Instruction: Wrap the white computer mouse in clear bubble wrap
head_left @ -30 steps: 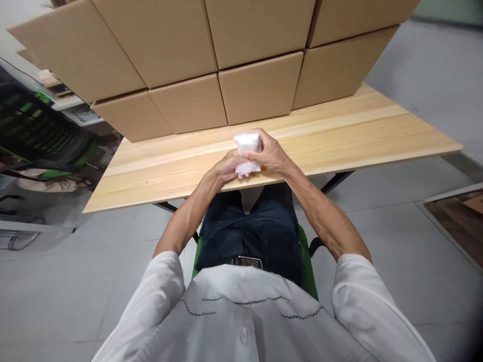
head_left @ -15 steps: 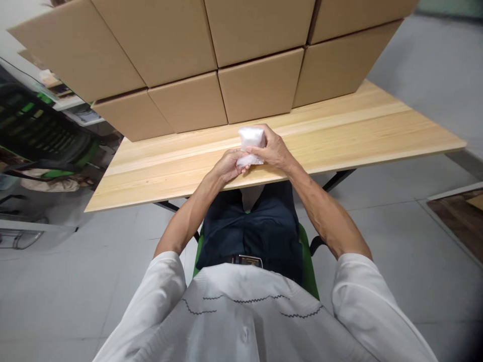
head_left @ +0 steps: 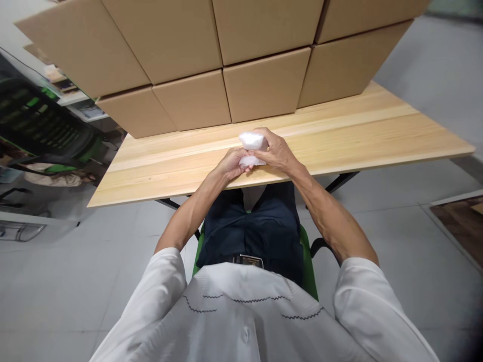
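Between my two hands is a small white bundle point(head_left: 252, 140) in what looks like a clear plastic bag; its contents cannot be made out. My left hand point(head_left: 233, 164) grips the lower end from the left, palm turned up. From the right, my right hand point(head_left: 277, 150) curls around the bundle, its thumb across the front and its fingers behind. Both hands are just over the near part of the wooden table point(head_left: 169, 173).
Cardboard boxes point(head_left: 264, 83) stand stacked in two rows along the table's far side. A dark mesh chair point(head_left: 37, 125) is at the left, near a shelf with odds and ends. My legs are under the table's front edge.
The bundle has tipped, and its middle is now more covered by my right thumb. My hands stay together at nearly the same spot; the whole view has shifted slightly.
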Available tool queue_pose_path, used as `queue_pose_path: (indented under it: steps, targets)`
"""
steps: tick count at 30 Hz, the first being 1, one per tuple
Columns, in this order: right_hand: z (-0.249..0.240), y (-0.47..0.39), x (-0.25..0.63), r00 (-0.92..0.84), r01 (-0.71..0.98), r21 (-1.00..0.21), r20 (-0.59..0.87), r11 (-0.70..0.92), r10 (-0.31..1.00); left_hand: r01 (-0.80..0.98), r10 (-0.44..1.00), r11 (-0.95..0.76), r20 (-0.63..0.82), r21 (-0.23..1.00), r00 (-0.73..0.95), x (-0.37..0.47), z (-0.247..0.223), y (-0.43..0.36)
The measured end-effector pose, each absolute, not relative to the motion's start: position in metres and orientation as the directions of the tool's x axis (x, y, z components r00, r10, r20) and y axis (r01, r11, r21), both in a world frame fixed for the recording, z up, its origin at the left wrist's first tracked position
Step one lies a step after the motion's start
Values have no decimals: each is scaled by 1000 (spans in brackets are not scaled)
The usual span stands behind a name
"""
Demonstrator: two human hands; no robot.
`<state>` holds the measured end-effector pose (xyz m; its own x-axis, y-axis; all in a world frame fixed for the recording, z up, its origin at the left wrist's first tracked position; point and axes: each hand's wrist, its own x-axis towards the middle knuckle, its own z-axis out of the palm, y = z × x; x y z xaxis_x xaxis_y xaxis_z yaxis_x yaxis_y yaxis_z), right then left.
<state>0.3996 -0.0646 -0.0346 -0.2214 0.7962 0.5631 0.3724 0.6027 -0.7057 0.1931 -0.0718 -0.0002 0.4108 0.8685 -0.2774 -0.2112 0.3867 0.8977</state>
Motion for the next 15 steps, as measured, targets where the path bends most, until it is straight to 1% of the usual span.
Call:
queue_pose_path:
  steps: [8, 15]
  targets:
    - [-44, -60, 408, -239, 337, -713, 567, 615, 788, -258, 888, 387, -284, 885, 361, 203, -2, -75]
    - [-49, -56, 410, -231, 275, -772, 525, 573, 819, -318, 925, 352, -275, 880, 264, 214, -4, -77]
